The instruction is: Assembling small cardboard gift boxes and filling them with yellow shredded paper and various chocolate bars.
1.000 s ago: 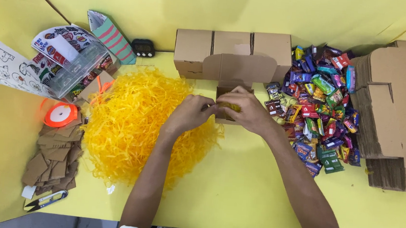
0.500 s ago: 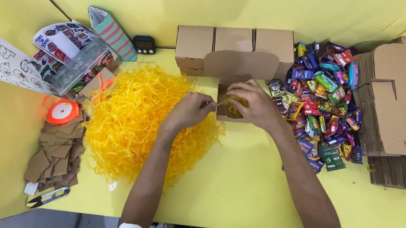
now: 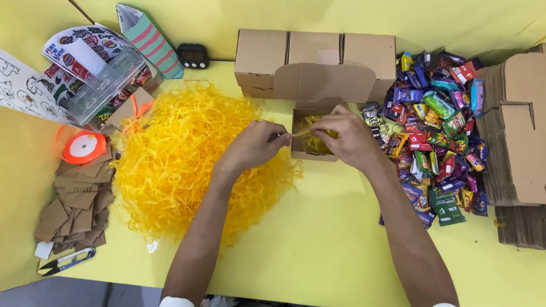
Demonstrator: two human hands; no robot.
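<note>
A small open cardboard box [image 3: 312, 114] sits in the middle of the yellow table [image 3: 331, 242], its lid raised behind it and yellow paper shreds inside. My right hand [image 3: 349, 137] rests over the box and pinches strands of shred. My left hand [image 3: 257, 144] is just left of the box, fingers closed on the same strands. A big pile of yellow shredded paper [image 3: 188, 153] lies to the left of my left hand.
Three closed small boxes [image 3: 313, 49] stand behind the open one. A heap of wrapped candies [image 3: 434, 130] lies to the right, flat cardboard blanks [image 3: 533, 141] beyond it. On the left lie sticker sheets [image 3: 52, 77], an orange ribbon spool [image 3: 84, 147], brown tags [image 3: 77, 203] and snips [image 3: 66, 262].
Both hands have shifted slightly; the right hand pushed shreds down into the box, while the left hand drew back a little to the left, still holding strands.
</note>
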